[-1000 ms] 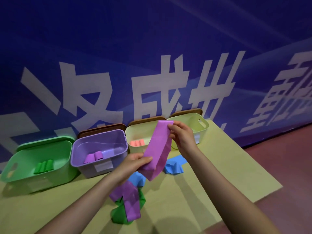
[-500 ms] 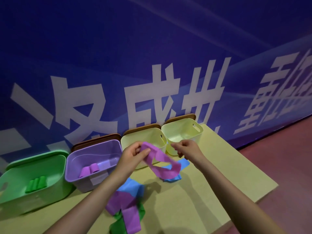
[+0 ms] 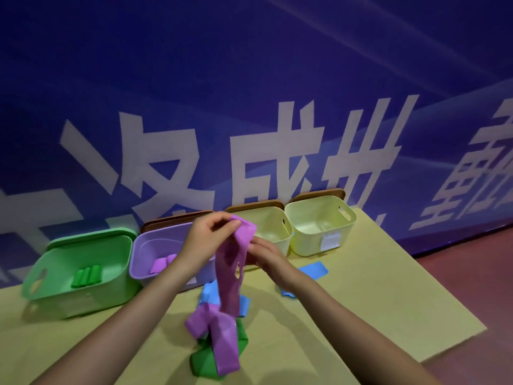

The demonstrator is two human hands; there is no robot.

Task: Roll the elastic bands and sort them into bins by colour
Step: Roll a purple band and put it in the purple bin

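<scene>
While the left hand (image 3: pixel 206 240) pinched the top end of a purple elastic band (image 3: pixel 231 269) between thumb and fingertips, the band hung down as a long, limp strip above the worktop (image 3: pixel 361 315), twisted along its length and folded over at the top. The right hand (image 3: pixel 266 252) sat just behind the strip at mid-height, its fingers touching the band, though whether they gripped it could not be told. The band's surface looked matte and faintly speckled, with small gaps where its folds parted.

Under the hanging strip lay a loose heap: another purple band (image 3: pixel 219 340) on top of a green band (image 3: pixel 208 362), with a blue band (image 3: pixel 211 294) behind them and a second blue band (image 3: pixel 312 270) further right, beyond the right wrist.

Four bins stood in a row at the back of the worktop. The green bin (image 3: pixel 69 298) held green rolls (image 3: pixel 86 276); the purple bin (image 3: pixel 147 245) held purple rolls (image 3: pixel 162 263); two pale yellow bins (image 3: pixel 277 226) (image 3: pixel 319 232) stood to the right, the far one bearing a white label (image 3: pixel 330 241). Brown lids (image 3: pixel 319 194) leaned behind three of the bins, and a green lid behind the green one.

The worktop was covered in a yellowish mat. Behind it rose a blue wall banner (image 3: pixel 249 79) with large white characters, and a reddish floor (image 3: pixel 472 287) showed on the right.
</scene>
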